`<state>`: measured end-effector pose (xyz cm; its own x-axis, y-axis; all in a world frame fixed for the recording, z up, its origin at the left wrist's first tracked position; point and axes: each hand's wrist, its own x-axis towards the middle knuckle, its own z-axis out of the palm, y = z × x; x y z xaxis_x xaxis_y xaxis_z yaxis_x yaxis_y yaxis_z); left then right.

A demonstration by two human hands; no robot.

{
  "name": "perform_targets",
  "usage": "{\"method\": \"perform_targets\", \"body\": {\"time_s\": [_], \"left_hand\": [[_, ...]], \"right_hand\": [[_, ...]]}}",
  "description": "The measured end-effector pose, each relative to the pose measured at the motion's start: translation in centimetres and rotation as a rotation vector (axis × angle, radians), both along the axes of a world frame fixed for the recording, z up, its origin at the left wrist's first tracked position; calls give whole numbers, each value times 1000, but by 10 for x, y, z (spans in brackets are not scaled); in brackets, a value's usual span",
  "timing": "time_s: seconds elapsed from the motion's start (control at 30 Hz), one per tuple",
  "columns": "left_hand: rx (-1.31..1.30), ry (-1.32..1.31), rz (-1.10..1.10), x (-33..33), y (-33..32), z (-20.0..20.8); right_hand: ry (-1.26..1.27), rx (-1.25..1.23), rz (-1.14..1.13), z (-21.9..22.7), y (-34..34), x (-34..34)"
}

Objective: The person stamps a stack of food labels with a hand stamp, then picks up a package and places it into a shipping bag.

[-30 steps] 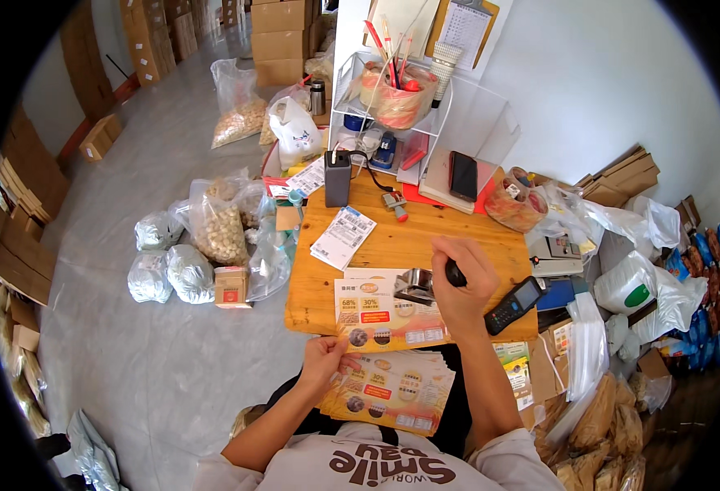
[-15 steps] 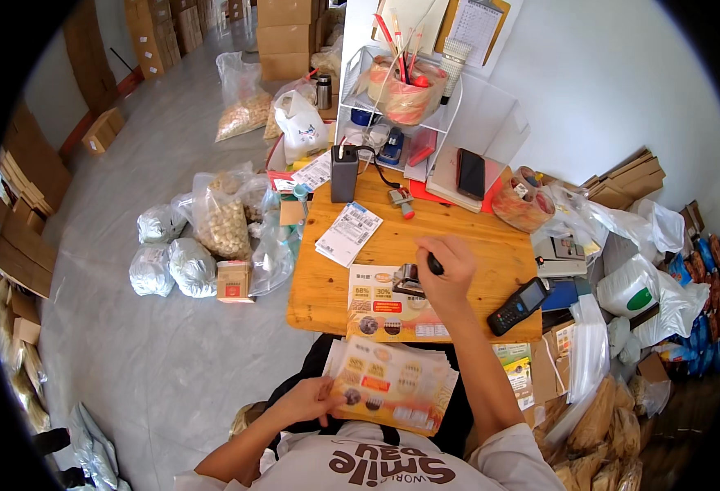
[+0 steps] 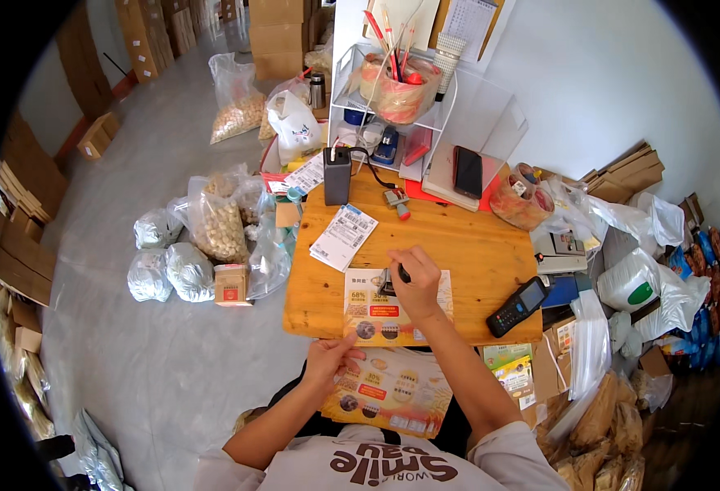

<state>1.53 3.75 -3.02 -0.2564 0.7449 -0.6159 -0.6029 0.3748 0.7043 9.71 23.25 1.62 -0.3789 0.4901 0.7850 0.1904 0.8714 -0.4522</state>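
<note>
Gap, flyer (image 3: 383,319) to scanner (image 3: 517,308) — dark box (image 3: 338,176), shelf (image 3: 349,82) blocking behind

Right hand (image 3: 416,285) curled, farther forward — left hand (image 3: 332,362) closer in, apparently half-curled.

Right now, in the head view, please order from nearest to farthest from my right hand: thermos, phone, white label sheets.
1. White label sheets: on table, left of your right hand.
2. Phone: right, farther back.
3. Thermos: left, beyond table.

Bold percentage figures and a red text box on the yellow leaflet (image 3: 383,321) on the tabletop (image 3: 478,254), similar print on the leaflet stack (image 3: 397,389), black print on the shipping label (image 3: 343,237), large upside-down brown lettering on the T-shirt (image 3: 311,470), illegibly tiny rows on the clipboard sheet (image 3: 468,26)
</note>
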Motion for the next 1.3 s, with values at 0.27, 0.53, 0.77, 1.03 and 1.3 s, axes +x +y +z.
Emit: {"method": "perform_targets", "body": {"time_s": [0.27, 0.53, 0.77, 1.03, 1.3], "left_hand": [[31, 11, 38, 2, -4, -6], [112, 44, -76, 5, -20, 4], [56, 199, -375, -3, -59, 7], [-203, 1227, -789, -6, -73, 40], [93, 483, -100, -23, -12, -5]], "right_hand": [[127, 80, -81, 100, -14, 23], [116, 104, -61, 112, -25, 40], [61, 172, -10, 75, -8, 27], [-41, 77, 57, 19, 3, 2], [15, 90, 30, 1, -3, -3]]}}
